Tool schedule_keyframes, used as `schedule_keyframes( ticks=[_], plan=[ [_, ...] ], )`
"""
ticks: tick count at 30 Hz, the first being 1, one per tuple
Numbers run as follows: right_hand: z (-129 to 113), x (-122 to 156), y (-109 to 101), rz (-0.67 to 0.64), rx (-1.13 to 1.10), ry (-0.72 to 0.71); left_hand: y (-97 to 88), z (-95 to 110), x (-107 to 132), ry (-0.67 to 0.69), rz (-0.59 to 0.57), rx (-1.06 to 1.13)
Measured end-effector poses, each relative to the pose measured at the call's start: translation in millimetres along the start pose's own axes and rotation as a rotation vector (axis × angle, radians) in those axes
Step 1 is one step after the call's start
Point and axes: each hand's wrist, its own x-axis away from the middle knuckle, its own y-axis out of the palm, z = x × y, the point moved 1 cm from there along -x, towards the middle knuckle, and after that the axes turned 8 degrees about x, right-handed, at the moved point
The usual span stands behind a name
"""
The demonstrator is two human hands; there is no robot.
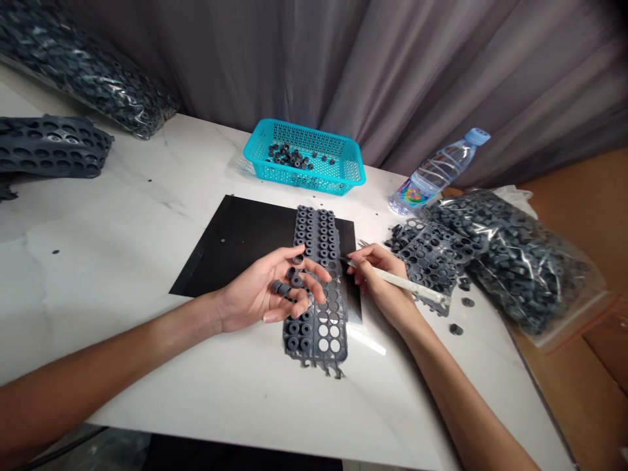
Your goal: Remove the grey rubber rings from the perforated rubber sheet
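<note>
My left hand (267, 284) is palm up with its fingers loosely curled, cradling several small dark rubber bushings (283, 288). It hovers over a long dark rubber sheet (342, 353) lying lengthwise in front of me. Rows of ring-shaped bushings still sit in the sheet's far part and near left side; round holes show along its near right side. On the sheet's right edge, my right hand (385, 281) is closed around a slim white pen-like tool (402, 282), its dark tip pointing at the sheet. A pointed metal tip (363, 243) shows beside those fingers; its body is hidden.
Under the sheet lies a black mat (240, 229). Behind stands a turquoise basket (304, 176) holding loose bushings. To the right are a plastic bottle (436, 173), punched rubber sheets (432, 261) and a filled clear bag (534, 268). Another bag (98, 72) and rubber sheet (53, 147) lie left.
</note>
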Motion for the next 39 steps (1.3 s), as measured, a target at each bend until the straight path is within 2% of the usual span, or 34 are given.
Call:
schedule_keyframes(
  ticks=[5, 10, 14, 17, 19, 22, 23, 25, 27, 29, 32, 34, 35, 37, 39],
  plan=[
    [-1.1, -0.1, -0.1, -0.002, -0.009, -0.008, -3.2, 0.1, -1.4, 0.023, -0.007, -0.002],
    [-0.4, 0.5, 0.6, 0.008, -0.018, 0.000, -4.2, -3.4, 0.3, 0.083, 0.064, -0.081],
    [2.0, 0.1, 1.0, 0.002, -0.031, -0.004, -9.0, 6.1, -5.9, 0.211, 0.104, -0.202],
    [1.9, -0.2, 1.3, -0.006, -0.026, -0.006, -13.0, 44.5, -25.9, 0.356, 0.148, -0.383],
    [1.4, -0.2, 1.7, -0.008, -0.033, 0.003, -15.2, 87.6, -47.6, 0.535, 0.222, -0.652],
    [1.4, -0.2, 2.4, -0.009, -0.051, 0.010, -20.3, 161.0, -84.6, 0.897, 0.418, -1.202],
    [1.8, -0.3, 2.7, -0.009, -0.053, 0.009, -23.7, 182.3, -96.2, 0.947, 0.472, -1.337],
    [3.1, -0.5, 3.0, -0.011, -0.050, 0.007, -33.0, 214.4, -114.4, 0.940, 0.520, -1.540],
    [4.9, -0.4, 3.0, -0.019, -0.047, -0.007, -42.7, 230.1, -122.5, 0.894, 0.513, -1.697],
    [6.9, -0.1, 3.0, -0.033, -0.043, -0.035, -48.1, 229.1, -119.5, 0.868, 0.473, -1.836],
    [8.6, 0.6, 3.2, -0.068, -0.050, -0.080, -39.9, 199.7, -99.8, 0.939, 0.424, -1.928],
    [7.4, 0.8, 3.6, -0.088, -0.049, -0.107, -25.2, 164.1, -82.4, 0.994, 0.349, -1.898],
    [6.0, 0.8, 3.8, -0.095, -0.042, -0.121, -17.1, 142.8, -73.9, 0.978, 0.263, -1.867],
    [1.8, 0.5, 4.5, -0.105, -0.029, -0.144, -4.0, 98.8, -58.0, 0.905, 0.091, -1.763],
    [-2.6, 0.2, 5.3, -0.121, -0.021, -0.155, 1.3, 60.3, -45.3, 0.778, -0.012, -1.708]
  ],
)
